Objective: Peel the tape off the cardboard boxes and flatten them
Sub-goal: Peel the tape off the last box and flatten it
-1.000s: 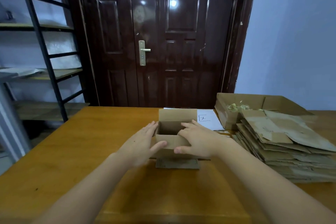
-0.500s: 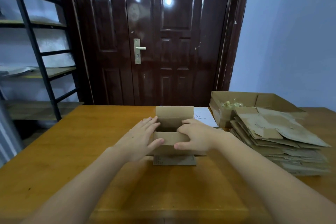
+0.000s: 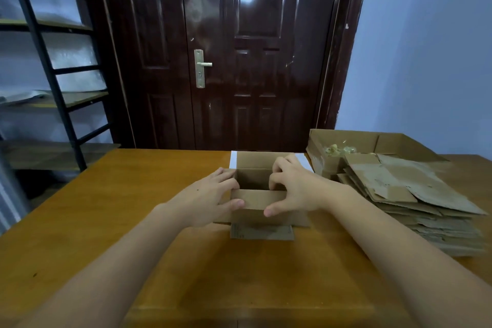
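A small open cardboard box (image 3: 259, 201) stands upright in the middle of the wooden table (image 3: 133, 208), its top flaps spread and one flap lying flat toward me. My left hand (image 3: 213, 201) grips the box's left wall, fingers over the rim and thumb on the near face. My right hand (image 3: 295, 188) grips the right wall the same way, fingers curled over the rim into the opening, thumb pressed on the near face. No tape is visible on the box.
A tall stack of flattened cardboard (image 3: 415, 200) lies at the table's right. Behind it stands a larger open box (image 3: 354, 145) with yellowish scraps inside. White paper (image 3: 303, 161) lies behind the small box. A dark door and a metal shelf rack (image 3: 53, 74) stand beyond.
Both hands have shifted from lying on the box's sides to hooking their fingers over the rim. The box's near wall looks pulled slightly closer to me.
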A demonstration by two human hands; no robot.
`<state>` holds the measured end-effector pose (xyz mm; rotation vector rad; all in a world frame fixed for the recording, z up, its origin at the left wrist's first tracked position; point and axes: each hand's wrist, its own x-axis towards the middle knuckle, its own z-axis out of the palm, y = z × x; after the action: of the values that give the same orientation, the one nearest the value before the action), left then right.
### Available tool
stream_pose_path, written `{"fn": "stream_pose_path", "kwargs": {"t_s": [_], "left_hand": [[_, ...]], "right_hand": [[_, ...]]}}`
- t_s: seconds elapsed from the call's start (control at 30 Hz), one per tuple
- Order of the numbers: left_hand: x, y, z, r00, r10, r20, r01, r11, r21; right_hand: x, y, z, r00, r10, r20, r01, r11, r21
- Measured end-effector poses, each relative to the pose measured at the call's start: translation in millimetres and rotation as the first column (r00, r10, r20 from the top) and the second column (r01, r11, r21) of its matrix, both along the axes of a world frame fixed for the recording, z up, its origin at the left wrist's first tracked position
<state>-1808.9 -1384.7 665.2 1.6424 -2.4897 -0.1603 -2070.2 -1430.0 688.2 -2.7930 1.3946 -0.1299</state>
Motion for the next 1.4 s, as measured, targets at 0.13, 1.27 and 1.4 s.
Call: {"fn": "stream_pose_path", "kwargs": {"t_s": [0.13,1.27,1.4], "left_hand": [[-0.5,2.1,-0.2,0.999,0.051,0.003,-0.051,0.998,0.032],[-37.4,20.9,-43.3,0.488,0.1,-0.867,0.103,0.98,0.171],[-52.3,29.5,-37.2,0.518,0.019,-0.855,0.188,0.973,0.136]], "right_hand": [[-5.5,7.2,7.0,0.998,-0.059,-0.03,0.052,0.979,-0.198],[54.8,51.4,-62.3,0.48,-0.323,0.815,0.03,0.935,0.353],[64.7,50.4,-49.8,0.399,-0.364,0.842,-0.12,0.889,0.441]]}}
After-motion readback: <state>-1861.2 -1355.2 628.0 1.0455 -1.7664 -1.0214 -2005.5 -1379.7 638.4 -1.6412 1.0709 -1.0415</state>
